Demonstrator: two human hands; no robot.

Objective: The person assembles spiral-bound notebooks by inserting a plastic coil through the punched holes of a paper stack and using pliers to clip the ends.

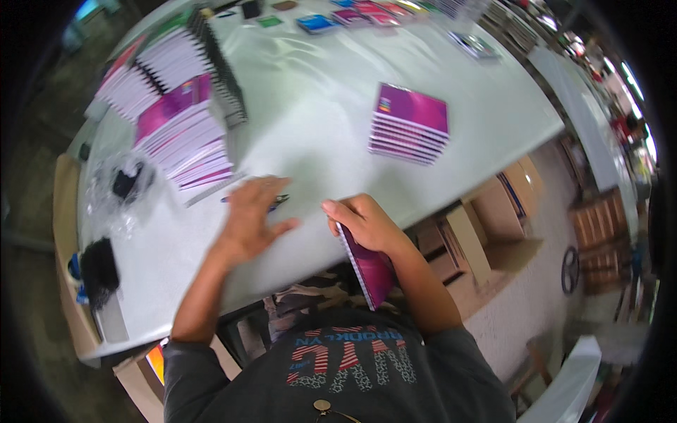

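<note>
Gripped by its upper end in my right hand [361,222], a purple spiral-bound notebook [368,273] hangs tilted at the table's front edge, its white coil facing left. My left hand [252,218] is spread just over the table, thumb apart, with nothing visibly held. Partly under its fingers lies a small hand tool with blue handles [279,201], perhaps pliers; the hand covers much of it. Beyond my right hand stands a neat stack of purple notebooks [411,106]. To the left of my left hand rises a taller notebook pile [185,141], purple cover on top.
Black-coiled notebooks [173,60] stand behind the left pile. A clear plastic bag [130,183] and a black bundle [100,275] lie along the left side. Colourful packs [367,15] line the table's far edge. Open cardboard boxes [486,218] sit below the right edge.
</note>
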